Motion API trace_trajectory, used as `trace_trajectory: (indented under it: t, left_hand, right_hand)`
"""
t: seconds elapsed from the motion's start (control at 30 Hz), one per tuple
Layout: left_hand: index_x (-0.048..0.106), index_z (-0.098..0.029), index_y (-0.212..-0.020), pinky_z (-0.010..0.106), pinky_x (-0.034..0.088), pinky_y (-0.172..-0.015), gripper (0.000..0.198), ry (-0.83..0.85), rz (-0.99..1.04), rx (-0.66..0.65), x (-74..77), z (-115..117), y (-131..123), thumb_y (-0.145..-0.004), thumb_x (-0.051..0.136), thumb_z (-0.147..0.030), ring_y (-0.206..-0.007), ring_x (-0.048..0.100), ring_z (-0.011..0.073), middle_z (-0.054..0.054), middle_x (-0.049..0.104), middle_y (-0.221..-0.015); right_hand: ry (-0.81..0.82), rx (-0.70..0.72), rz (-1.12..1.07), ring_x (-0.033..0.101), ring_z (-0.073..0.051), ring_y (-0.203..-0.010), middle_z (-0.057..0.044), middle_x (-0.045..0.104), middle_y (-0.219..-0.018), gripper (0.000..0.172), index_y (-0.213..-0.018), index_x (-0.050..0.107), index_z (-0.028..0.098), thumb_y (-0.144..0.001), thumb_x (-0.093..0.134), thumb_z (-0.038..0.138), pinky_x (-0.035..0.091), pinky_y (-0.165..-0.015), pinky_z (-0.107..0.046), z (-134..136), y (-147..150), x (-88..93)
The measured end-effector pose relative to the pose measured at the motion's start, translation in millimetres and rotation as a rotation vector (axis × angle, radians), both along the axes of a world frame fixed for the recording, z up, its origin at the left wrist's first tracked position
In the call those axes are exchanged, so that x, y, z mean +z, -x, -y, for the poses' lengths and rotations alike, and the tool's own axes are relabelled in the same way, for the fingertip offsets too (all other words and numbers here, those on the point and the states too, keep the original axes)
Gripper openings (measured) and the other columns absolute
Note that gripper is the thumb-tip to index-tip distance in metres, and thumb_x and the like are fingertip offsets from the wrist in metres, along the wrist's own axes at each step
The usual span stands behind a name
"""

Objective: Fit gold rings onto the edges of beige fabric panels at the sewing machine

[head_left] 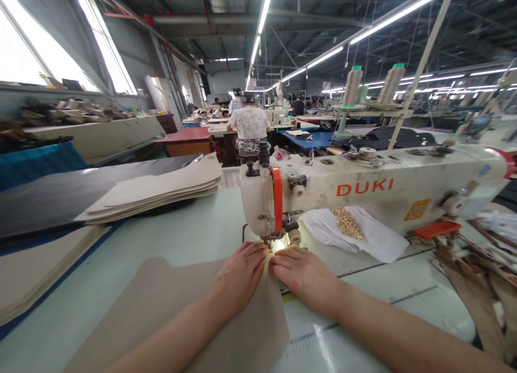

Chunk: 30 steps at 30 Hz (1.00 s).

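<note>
A sewing machine (363, 184) with an orange needle guard and "DUKI" lettering stands ahead of me. Under its lit needle area runs the edge of a beige fabric panel (169, 292), which spreads over the table towards me. My left hand (238, 270) rests on this panel, fingers together and closed on its edge, just left of the presser foot. Close beside it, my right hand (302, 273) pinches the right edge of the same panel, fingers bent. The fingertips nearly meet at the needle, and they partly hide the presser foot and the seam.
Stacked beige panels (161, 190) lie at the left, with another stack (44, 270) nearer. A white cloth with gold trim (351, 227) sits against the machine. Brown straps (468, 297) hang at the right. Thread cones (353, 86) stand behind; a person (248, 122) sits farther ahead.
</note>
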State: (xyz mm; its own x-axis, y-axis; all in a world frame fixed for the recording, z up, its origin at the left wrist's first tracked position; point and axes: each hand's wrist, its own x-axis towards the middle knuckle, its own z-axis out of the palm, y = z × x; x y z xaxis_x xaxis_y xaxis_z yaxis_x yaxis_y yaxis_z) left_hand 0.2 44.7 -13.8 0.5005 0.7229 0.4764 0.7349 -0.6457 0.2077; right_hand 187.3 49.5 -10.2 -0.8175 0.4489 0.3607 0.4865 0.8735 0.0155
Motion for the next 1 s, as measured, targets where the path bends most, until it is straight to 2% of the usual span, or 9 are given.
trace_trajectory:
  t: [0.3, 0.5, 1.0]
  left_hand:
    - [0.065, -0.015, -0.099, 0.037, 0.049, -0.093, 0.030, -0.034, -0.186, -0.032, 3.8, 6, 2, -0.091, 0.037, -0.017, -0.099, 0.060, 0.0199, 0.009, 0.069, -0.100]
    - [0.064, -0.015, -0.104, 0.037, 0.050, -0.093, 0.029, -0.043, -0.155, -0.014, 0.1, 3, 5, -0.091, 0.038, -0.018, -0.102, 0.060, 0.0202, 0.009, 0.068, -0.106]
    - [0.066, -0.016, -0.099, 0.037, 0.054, -0.087, 0.032, -0.059, -0.137, 0.006, 1.5, -7, 7, -0.091, 0.036, -0.025, -0.096, 0.064, 0.0219, 0.009, 0.070, -0.101]
  right_hand:
    - [0.038, 0.044, 0.053, 0.056, -0.017, -0.097, -0.004, 0.064, -0.097, 0.009, -0.090, 0.059, 0.016, -0.091, 0.052, 0.020, 0.042, -0.088, -0.028, 4, -3, 1.6]
    - [0.021, 0.042, 0.061, 0.057, -0.017, -0.093, -0.004, 0.064, -0.094, 0.009, -0.089, 0.059, 0.016, -0.091, 0.052, 0.021, 0.042, -0.085, -0.028, 1, -3, 0.8]
    - [-0.008, 0.041, 0.043, 0.057, -0.016, -0.091, -0.004, 0.064, -0.092, 0.008, -0.086, 0.058, 0.014, -0.090, 0.053, 0.019, 0.042, -0.085, -0.025, -5, 0, 1.3]
